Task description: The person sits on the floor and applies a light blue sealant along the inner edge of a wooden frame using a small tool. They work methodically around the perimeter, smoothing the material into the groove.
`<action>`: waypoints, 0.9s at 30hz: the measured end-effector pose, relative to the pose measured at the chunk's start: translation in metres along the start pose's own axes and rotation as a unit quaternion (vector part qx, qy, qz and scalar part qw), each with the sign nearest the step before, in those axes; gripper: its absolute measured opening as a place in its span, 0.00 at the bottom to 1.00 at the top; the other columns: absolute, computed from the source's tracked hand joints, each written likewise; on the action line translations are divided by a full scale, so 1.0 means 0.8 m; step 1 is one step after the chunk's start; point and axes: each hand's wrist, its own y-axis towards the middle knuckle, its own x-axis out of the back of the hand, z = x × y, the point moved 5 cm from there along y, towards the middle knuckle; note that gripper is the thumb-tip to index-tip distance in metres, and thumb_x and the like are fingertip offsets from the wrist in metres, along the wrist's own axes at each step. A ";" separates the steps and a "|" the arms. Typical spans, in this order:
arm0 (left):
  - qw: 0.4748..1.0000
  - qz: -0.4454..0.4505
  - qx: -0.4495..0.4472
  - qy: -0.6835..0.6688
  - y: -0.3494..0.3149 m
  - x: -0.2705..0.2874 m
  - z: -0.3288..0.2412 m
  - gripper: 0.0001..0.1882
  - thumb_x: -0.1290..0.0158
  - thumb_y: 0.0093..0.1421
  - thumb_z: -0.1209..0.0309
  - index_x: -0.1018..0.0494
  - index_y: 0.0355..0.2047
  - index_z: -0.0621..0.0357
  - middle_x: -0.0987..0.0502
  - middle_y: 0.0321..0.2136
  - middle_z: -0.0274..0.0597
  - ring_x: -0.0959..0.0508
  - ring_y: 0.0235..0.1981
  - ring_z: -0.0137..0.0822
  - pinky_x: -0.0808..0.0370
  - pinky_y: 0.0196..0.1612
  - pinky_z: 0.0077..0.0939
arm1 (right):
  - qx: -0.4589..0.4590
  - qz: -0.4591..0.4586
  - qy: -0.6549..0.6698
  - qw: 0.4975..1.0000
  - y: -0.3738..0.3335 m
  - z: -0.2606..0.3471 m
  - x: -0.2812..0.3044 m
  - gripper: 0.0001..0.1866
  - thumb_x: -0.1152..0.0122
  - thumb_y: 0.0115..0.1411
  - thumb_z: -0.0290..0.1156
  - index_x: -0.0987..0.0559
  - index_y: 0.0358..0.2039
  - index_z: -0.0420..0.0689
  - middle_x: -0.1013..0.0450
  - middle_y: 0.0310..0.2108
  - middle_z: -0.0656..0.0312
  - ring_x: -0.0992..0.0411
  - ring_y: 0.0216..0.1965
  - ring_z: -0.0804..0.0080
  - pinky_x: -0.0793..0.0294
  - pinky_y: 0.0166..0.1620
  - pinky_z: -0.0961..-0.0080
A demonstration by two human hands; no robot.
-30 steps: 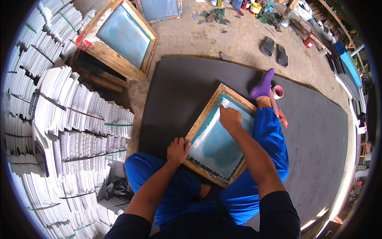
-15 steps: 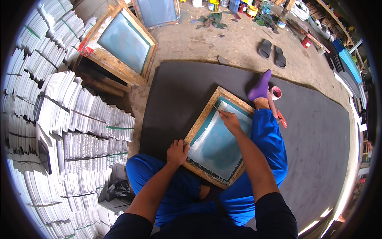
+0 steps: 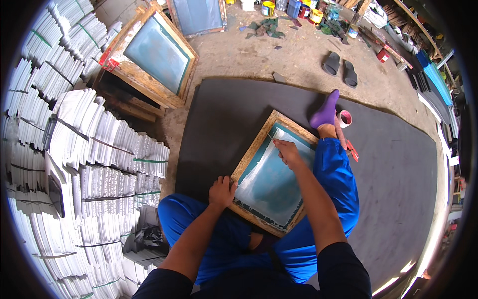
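Observation:
A wood-framed printing screen (image 3: 263,144) lies tilted across my lap and legs. Its mesh is teal blue, with a whitish streak along the left side and dark ragged marks near the lower edge. My left hand (image 3: 221,192) grips the left side of the wooden frame, thumb over the rim. Near the far left corner, my right hand (image 3: 287,151) is closed over the mesh around a thin stick-like tool (image 3: 271,136). The tool's tip points at the frame's inner edge; its exact kind is too small to make out.
I sit on a dark mat (image 3: 388,174). By my purple-socked foot (image 3: 326,110) lie a tape roll (image 3: 344,117) and a red-handled tool (image 3: 352,151). Strapped white stacks (image 3: 114,159) crowd the left. Another screen (image 3: 157,52) leans beyond them; sandals (image 3: 350,74) and paint cans (image 3: 315,16) lie farther off.
My right hand has turned slightly, and its fingers look more curled around the thin tool. My left hand and the screen have hardly moved.

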 end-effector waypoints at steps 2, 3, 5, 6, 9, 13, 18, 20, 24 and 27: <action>1.000 0.000 -0.001 0.000 0.001 -0.002 0.002 0.22 0.50 0.70 0.48 0.29 0.45 0.55 0.25 0.43 0.50 0.21 0.43 0.54 0.21 0.44 0.49 | 0.170 -0.137 -0.229 0.949 -0.018 0.005 -0.001 0.19 0.43 0.71 0.49 0.16 0.57 0.60 0.19 0.30 0.54 0.21 0.28 0.58 0.23 0.31 0.60; 1.000 0.000 -0.002 -0.002 0.002 -0.002 0.000 0.22 0.50 0.70 0.48 0.29 0.45 0.55 0.25 0.43 0.50 0.21 0.43 0.54 0.21 0.44 0.49 | 0.250 -0.202 -0.337 0.885 -0.030 0.012 -0.006 0.19 0.43 0.70 0.48 0.17 0.58 0.63 0.17 0.33 0.51 0.18 0.33 0.51 0.19 0.36 0.55; 1.000 0.002 0.006 -0.002 -0.002 0.001 0.004 0.22 0.50 0.70 0.48 0.29 0.45 0.55 0.25 0.43 0.50 0.21 0.43 0.54 0.21 0.44 0.49 | 0.175 -0.174 -0.366 0.897 -0.050 0.028 -0.021 0.18 0.44 0.70 0.48 0.17 0.58 0.67 0.17 0.39 0.48 0.19 0.41 0.45 0.20 0.46 0.49; 1.000 0.001 -0.001 -0.002 0.000 0.001 0.004 0.22 0.50 0.70 0.48 0.29 0.45 0.55 0.25 0.43 0.50 0.21 0.43 0.54 0.21 0.44 0.49 | 0.137 -0.167 -0.379 0.900 -0.060 0.037 -0.021 0.18 0.44 0.70 0.47 0.18 0.58 0.69 0.17 0.41 0.46 0.19 0.46 0.42 0.21 0.51 0.46; 1.000 -0.001 -0.009 -0.003 -0.002 0.001 0.004 0.22 0.50 0.70 0.48 0.29 0.45 0.55 0.25 0.42 0.50 0.21 0.43 0.54 0.21 0.44 0.50 | 0.144 -0.166 -0.427 0.877 -0.063 0.042 -0.024 0.18 0.46 0.71 0.47 0.18 0.58 0.70 0.17 0.40 0.49 0.18 0.43 0.44 0.19 0.48 0.47; 1.000 -0.002 -0.004 -0.006 -0.003 0.003 0.002 0.22 0.50 0.70 0.48 0.29 0.45 0.55 0.25 0.42 0.50 0.21 0.43 0.54 0.21 0.43 0.50 | 0.115 -0.145 -0.472 0.862 -0.067 0.058 -0.031 0.19 0.47 0.72 0.45 0.20 0.60 0.65 0.17 0.40 0.50 0.18 0.43 0.45 0.19 0.48 0.46; 1.000 -0.005 -0.015 -0.007 -0.005 -0.001 0.006 0.22 0.50 0.71 0.48 0.30 0.45 0.56 0.25 0.42 0.49 0.21 0.43 0.53 0.21 0.43 0.49 | 0.078 -0.131 -0.526 0.836 -0.059 0.061 -0.049 0.21 0.48 0.72 0.45 0.21 0.62 0.59 0.17 0.40 0.48 0.18 0.42 0.42 0.19 0.49 0.45; 0.999 -0.015 -0.033 -0.006 -0.001 -0.003 0.000 0.22 0.50 0.71 0.48 0.30 0.45 0.56 0.25 0.42 0.49 0.21 0.43 0.52 0.21 0.43 0.48 | 0.148 -0.140 -0.426 0.882 -0.041 0.038 -0.030 0.21 0.48 0.72 0.44 0.22 0.62 0.59 0.17 0.40 0.47 0.19 0.43 0.41 0.19 0.49 0.46; 1.000 0.002 -0.011 0.006 -0.003 -0.003 0.004 0.22 0.50 0.71 0.48 0.30 0.45 0.56 0.25 0.42 0.49 0.20 0.43 0.52 0.21 0.43 0.48 | 0.146 -0.125 -0.447 0.874 -0.056 0.049 -0.032 0.20 0.48 0.72 0.43 0.20 0.61 0.59 0.17 0.40 0.46 0.19 0.43 0.41 0.19 0.49 0.47; 1.000 0.002 -0.007 0.007 -0.005 -0.002 0.009 0.21 0.50 0.71 0.48 0.30 0.45 0.56 0.25 0.42 0.49 0.20 0.43 0.52 0.21 0.43 0.48 | 0.151 -0.130 -0.438 0.876 -0.059 0.048 -0.034 0.19 0.44 0.71 0.42 0.18 0.60 0.59 0.17 0.39 0.45 0.18 0.42 0.43 0.19 0.45 0.50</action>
